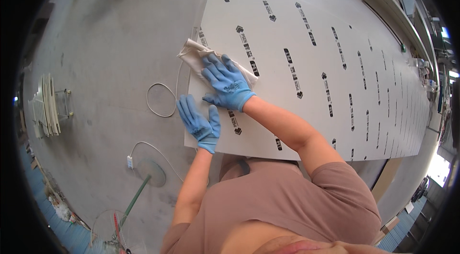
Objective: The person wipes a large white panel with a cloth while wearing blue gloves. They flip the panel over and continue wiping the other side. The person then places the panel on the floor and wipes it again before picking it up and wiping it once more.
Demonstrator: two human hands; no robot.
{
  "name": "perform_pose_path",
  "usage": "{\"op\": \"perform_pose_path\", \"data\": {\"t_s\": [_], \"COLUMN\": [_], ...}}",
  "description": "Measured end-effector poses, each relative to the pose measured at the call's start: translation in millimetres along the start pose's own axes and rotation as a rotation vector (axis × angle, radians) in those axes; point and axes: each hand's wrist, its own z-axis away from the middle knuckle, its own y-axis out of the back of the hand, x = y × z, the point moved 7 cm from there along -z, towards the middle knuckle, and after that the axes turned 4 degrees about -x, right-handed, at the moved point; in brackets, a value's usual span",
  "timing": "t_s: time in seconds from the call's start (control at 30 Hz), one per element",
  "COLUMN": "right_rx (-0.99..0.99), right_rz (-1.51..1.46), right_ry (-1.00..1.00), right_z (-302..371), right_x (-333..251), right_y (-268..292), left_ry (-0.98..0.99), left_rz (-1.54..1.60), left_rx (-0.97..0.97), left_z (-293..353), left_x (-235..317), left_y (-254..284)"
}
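Cloth point(194, 58) bunched beneath our flat, unclenched right hand point(225, 81), atop the white panel point(268, 92).
Probably light and limp, best gripped by its folded edge; our left hand point(199, 122) lies open at the panel's left edge.

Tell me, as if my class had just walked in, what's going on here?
A person in blue gloves stands at a pale printed board. The right hand lies spread on a crumpled, off-white cloth on the board. The left hand, holding nothing, is at the board's left edge; whether it presses on the board is hard to tell. On the floor to the left stands a fan with a green pole.
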Motion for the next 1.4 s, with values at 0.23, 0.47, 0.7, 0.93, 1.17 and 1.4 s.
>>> {"op": "perform_pose_path", "data": {"t_s": [0.23, 0.47, 0.7, 0.93, 1.17, 1.4], "right_rx": [0.1, -0.02, 0.01, -0.013, 0.046, 0.097], "right_rz": [0.217, 0.225, 0.369, 0.38, 0.262, 0.302], "right_ry": [-0.165, -0.285, -0.229, -0.002, 0.024, -0.067], "right_z": [-143, -226, -222, -170, -200, -264], "right_x": [134, 221, 215, 150, 171, 218], "right_y": [16, 36, 19, 8, 16, 14], "left_ry": [0.051, 0.069, 0.086, 0.045, 0.037, 0.057], "left_rz": [-0.082, -0.101, -0.076, -0.078, -0.113, -0.108], "left_rx": [-0.027, 0.0, -0.002, -0.025, -0.08, -0.081], "left_z": [-5, -7, -3, -5, -4, -6], "left_x": [4, 0, 2, 5, 8, 6], "left_y": [-5, -8, -5, -3, -8, -10]}}
